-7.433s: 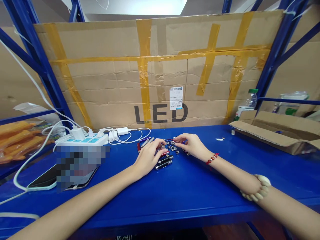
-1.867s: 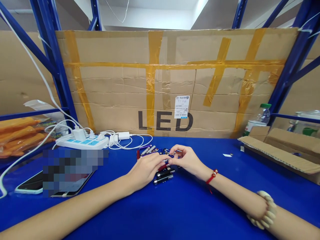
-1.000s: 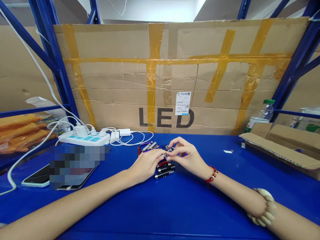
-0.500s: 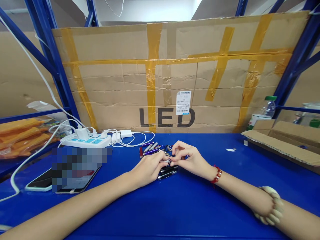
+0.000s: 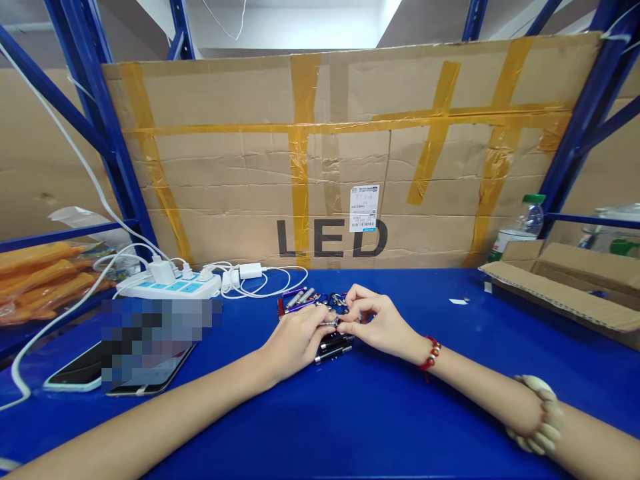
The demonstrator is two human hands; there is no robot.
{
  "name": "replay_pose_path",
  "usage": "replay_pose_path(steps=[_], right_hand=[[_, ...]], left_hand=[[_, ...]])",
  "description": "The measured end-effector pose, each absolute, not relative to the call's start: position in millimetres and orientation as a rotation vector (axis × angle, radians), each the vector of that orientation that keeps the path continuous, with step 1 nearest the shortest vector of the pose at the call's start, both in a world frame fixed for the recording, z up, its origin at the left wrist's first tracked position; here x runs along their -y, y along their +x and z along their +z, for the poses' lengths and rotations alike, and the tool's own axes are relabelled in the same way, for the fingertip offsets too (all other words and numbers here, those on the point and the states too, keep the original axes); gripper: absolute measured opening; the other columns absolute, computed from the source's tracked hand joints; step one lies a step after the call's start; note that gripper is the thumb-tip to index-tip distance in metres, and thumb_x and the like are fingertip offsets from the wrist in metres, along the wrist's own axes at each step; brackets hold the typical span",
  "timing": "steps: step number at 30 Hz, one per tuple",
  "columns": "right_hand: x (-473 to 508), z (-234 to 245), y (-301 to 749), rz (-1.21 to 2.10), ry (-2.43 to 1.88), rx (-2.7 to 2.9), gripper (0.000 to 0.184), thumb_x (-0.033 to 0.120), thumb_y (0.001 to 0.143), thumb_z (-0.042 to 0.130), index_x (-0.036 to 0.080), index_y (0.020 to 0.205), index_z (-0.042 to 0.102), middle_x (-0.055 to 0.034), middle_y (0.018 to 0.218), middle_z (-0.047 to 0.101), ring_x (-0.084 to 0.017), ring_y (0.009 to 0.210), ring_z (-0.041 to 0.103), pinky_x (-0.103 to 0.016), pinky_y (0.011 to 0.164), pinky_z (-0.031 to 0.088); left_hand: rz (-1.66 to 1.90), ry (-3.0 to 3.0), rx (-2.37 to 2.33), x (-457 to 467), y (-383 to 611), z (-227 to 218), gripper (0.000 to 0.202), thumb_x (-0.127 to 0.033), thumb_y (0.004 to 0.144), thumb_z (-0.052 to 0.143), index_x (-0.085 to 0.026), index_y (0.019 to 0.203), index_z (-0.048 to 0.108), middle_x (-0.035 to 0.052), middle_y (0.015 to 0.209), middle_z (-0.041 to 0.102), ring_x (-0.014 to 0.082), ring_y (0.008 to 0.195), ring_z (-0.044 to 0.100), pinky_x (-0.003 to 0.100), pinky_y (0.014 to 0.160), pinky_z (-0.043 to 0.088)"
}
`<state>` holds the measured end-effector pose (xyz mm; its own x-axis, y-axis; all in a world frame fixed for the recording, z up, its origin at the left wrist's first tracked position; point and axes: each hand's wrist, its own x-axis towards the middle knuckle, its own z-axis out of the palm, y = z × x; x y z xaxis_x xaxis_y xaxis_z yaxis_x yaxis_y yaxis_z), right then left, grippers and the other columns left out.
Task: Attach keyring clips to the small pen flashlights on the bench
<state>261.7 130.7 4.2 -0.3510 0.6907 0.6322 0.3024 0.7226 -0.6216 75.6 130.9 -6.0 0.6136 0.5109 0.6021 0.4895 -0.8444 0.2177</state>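
Note:
A heap of small pen-like cylinders [image 5: 313, 300], purple, silver and black, lies on the blue table [image 5: 350, 413]. My left hand [image 5: 295, 337] rests on the heap with fingers curled, pinching a small silvery piece. My right hand [image 5: 377, 323] meets it fingertip to fingertip, pinching the same small piece [image 5: 336, 323]. Two black cylinders [image 5: 334, 350] lie just under both hands. A red bead bracelet sits on my right wrist.
A white power strip [image 5: 167, 285] with chargers and white cables stands at the back left. A phone [image 5: 85, 370] lies at the left. An open cardboard box [image 5: 565, 290] and a water bottle [image 5: 520, 230] are at the right. A taped cardboard sheet marked LED [image 5: 330, 153] closes the back.
Both hands stay together over the heap, with fingers shifting slightly on the small piece. Earlier they were apart, sorting among the parts.

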Motion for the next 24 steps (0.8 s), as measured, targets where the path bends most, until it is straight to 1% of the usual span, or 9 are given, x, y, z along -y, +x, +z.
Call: replay_pose_path(steps=[2, 8, 13, 18, 24], right_hand=[[-131.0, 4.5, 261.6, 0.517, -0.798, 1.931, 0.025, 0.028, 0.066, 0.070, 0.013, 0.051, 0.057, -0.0015, 0.072, 0.044, -0.008, 0.059, 0.042, -0.022, 0.049, 0.033], [-130.7, 4.9, 261.1, 0.571, -0.844, 1.901, 0.023, 0.027, 0.064, 0.070, 0.014, 0.050, 0.058, -0.0004, 0.071, 0.044, -0.007, 0.055, 0.040, -0.021, 0.047, 0.033], [-134.2, 3.4, 261.3, 0.569, -0.849, 1.900, 0.022, 0.031, 0.066, 0.070, 0.015, 0.054, 0.062, -0.0011, 0.073, 0.045, -0.008, 0.058, 0.043, -0.022, 0.050, 0.035], [-137.3, 2.1, 263.0, 0.587, -0.847, 1.911, 0.025, 0.038, 0.067, 0.069, 0.015, 0.058, 0.064, -0.0021, 0.075, 0.046, -0.009, 0.061, 0.045, -0.023, 0.051, 0.037], [-139.7, 0.2, 263.3, 0.583, -0.842, 1.906, 0.025, 0.039, 0.067, 0.069, 0.016, 0.062, 0.066, -0.0025, 0.077, 0.048, -0.010, 0.062, 0.045, -0.024, 0.052, 0.038]], left_hand=[[1.080, 2.794, -0.870, -130.6, 76.2, -5.3, 0.011, -0.016, 0.086, 0.041, -0.017, 0.082, 0.051, 0.0036, 0.080, 0.062, 0.0154, 0.074, 0.058, 0.025, 0.063, 0.045], [1.129, 2.826, -0.896, -131.0, 77.4, -4.2, 0.011, -0.016, 0.086, 0.042, -0.017, 0.078, 0.050, 0.0025, 0.074, 0.061, 0.0153, 0.070, 0.058, 0.025, 0.060, 0.045], [1.065, 2.779, -0.941, -132.1, 77.4, -4.1, 0.011, -0.019, 0.087, 0.041, -0.018, 0.084, 0.052, 0.0024, 0.080, 0.061, 0.0148, 0.076, 0.059, 0.025, 0.064, 0.045], [1.017, 2.717, -0.995, -131.8, 78.4, -2.6, 0.012, -0.021, 0.088, 0.041, -0.019, 0.087, 0.052, 0.0014, 0.084, 0.062, 0.0152, 0.080, 0.060, 0.026, 0.067, 0.046], [0.999, 2.700, -1.018, -131.4, 78.9, -1.6, 0.012, -0.023, 0.088, 0.041, -0.020, 0.088, 0.053, 0.0008, 0.085, 0.063, 0.0151, 0.081, 0.061, 0.026, 0.067, 0.046]])
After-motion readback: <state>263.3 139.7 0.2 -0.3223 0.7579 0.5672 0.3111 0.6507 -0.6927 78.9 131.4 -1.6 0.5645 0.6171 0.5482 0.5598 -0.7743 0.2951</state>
